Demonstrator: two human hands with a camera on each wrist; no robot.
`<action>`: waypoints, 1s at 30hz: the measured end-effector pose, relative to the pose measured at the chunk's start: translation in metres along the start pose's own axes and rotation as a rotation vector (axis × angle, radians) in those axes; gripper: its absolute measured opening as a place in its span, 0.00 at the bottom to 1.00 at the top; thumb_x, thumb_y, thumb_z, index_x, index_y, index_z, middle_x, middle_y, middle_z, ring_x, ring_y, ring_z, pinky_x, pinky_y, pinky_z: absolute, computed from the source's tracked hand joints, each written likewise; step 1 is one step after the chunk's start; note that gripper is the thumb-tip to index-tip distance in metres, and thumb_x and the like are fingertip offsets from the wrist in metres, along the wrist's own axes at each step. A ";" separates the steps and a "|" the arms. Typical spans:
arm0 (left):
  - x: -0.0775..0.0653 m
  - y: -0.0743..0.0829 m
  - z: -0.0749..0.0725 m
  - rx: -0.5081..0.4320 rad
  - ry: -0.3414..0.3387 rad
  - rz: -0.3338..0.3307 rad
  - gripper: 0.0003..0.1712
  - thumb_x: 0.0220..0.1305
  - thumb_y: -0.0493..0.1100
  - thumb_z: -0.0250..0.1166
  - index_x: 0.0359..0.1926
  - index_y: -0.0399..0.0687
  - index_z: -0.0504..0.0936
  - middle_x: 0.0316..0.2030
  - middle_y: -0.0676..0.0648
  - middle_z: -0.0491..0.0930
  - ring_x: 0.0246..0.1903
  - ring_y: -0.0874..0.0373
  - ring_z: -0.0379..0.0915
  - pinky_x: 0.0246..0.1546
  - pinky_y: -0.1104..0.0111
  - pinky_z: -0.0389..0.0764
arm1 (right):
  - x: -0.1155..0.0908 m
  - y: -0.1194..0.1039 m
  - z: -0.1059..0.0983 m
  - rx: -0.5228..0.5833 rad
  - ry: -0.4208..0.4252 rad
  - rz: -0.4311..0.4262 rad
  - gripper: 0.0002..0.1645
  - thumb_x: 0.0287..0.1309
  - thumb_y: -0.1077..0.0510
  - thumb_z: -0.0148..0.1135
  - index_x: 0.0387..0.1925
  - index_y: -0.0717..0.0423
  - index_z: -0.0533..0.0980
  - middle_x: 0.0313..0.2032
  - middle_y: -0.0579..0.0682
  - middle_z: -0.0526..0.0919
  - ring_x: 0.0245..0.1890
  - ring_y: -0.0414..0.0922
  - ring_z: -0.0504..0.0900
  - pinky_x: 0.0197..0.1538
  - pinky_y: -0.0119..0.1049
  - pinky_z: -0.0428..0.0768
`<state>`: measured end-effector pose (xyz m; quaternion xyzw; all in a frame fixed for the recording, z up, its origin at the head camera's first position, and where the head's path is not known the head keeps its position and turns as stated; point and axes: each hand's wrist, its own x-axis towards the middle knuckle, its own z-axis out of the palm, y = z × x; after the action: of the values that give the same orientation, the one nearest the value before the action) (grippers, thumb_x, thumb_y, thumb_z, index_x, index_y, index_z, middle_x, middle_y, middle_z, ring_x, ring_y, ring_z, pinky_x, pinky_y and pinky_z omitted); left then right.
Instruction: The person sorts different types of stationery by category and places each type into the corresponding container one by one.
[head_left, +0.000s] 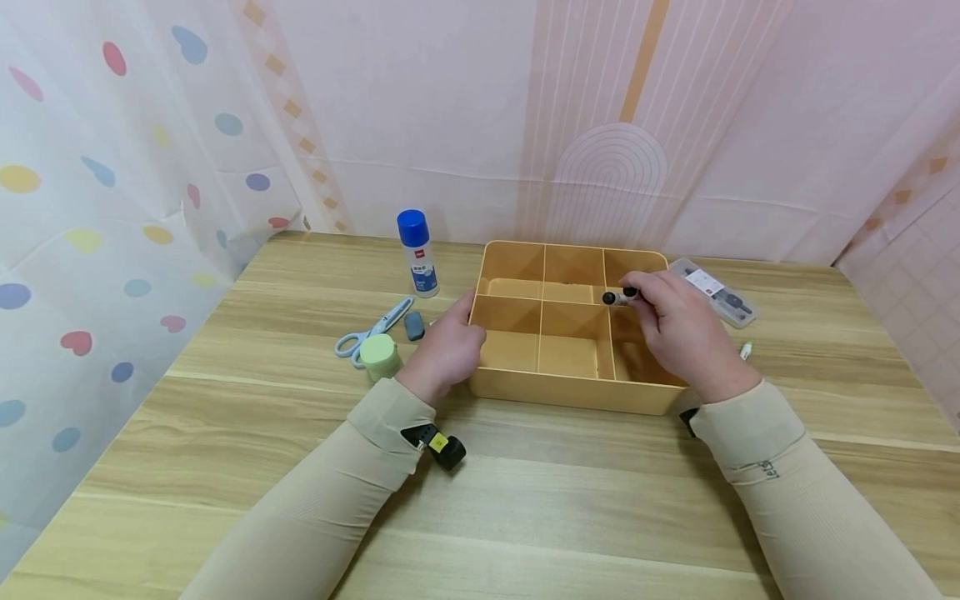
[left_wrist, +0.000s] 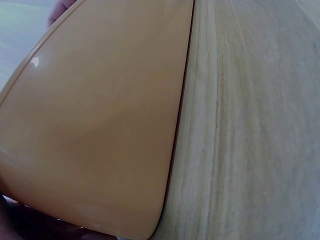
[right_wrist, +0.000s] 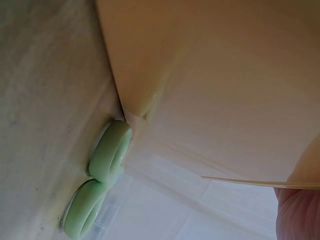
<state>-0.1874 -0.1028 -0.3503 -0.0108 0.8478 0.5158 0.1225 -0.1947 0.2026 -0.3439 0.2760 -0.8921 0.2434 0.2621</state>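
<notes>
A yellow-orange organizer box [head_left: 570,392] with several compartments stands on the table. My left hand [head_left: 450,346] holds its left side near the front corner, and most of those fingers are hidden. The left wrist view is filled by the box's smooth outer wall [left_wrist: 110,120]. Above the back right compartments, my right hand [head_left: 686,333] pinches a short marker-like thing [head_left: 619,297] with black ends and a pale middle; the hand covers part of it. In the right wrist view, part of my right hand [right_wrist: 299,217] shows beyond the box rim.
Left of the box are a blue-capped glue bottle [head_left: 417,254], light blue scissors [head_left: 375,327], a grey-blue eraser [head_left: 414,326] and a pale green round-lidded jar [head_left: 380,357]. To the right lie a clear plastic case [head_left: 712,292] and pale green looped handles [right_wrist: 109,152]. A patterned curtain [head_left: 420,108] hangs behind.
</notes>
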 end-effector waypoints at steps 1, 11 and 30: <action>0.000 0.000 0.000 0.000 0.000 0.000 0.40 0.76 0.36 0.45 0.85 0.61 0.51 0.79 0.45 0.64 0.77 0.43 0.61 0.79 0.42 0.59 | 0.000 0.000 0.000 0.000 -0.004 0.003 0.15 0.66 0.72 0.63 0.52 0.60 0.79 0.43 0.59 0.86 0.45 0.57 0.83 0.49 0.54 0.82; -0.001 0.002 0.000 -0.002 -0.001 -0.007 0.40 0.77 0.36 0.44 0.85 0.61 0.50 0.80 0.45 0.63 0.77 0.43 0.61 0.79 0.42 0.58 | 0.000 0.001 0.000 0.005 -0.031 0.028 0.16 0.67 0.72 0.63 0.54 0.59 0.80 0.45 0.59 0.86 0.47 0.57 0.82 0.51 0.55 0.81; 0.000 0.000 0.000 -0.003 0.001 0.010 0.40 0.77 0.35 0.44 0.85 0.60 0.51 0.79 0.45 0.64 0.77 0.43 0.62 0.79 0.41 0.59 | 0.001 -0.003 -0.001 -0.001 -0.067 0.037 0.19 0.67 0.72 0.62 0.56 0.60 0.81 0.46 0.60 0.86 0.47 0.58 0.84 0.52 0.55 0.83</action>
<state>-0.1873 -0.1028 -0.3505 -0.0071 0.8472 0.5175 0.1198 -0.1932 0.2007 -0.3416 0.2675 -0.9055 0.2384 0.2275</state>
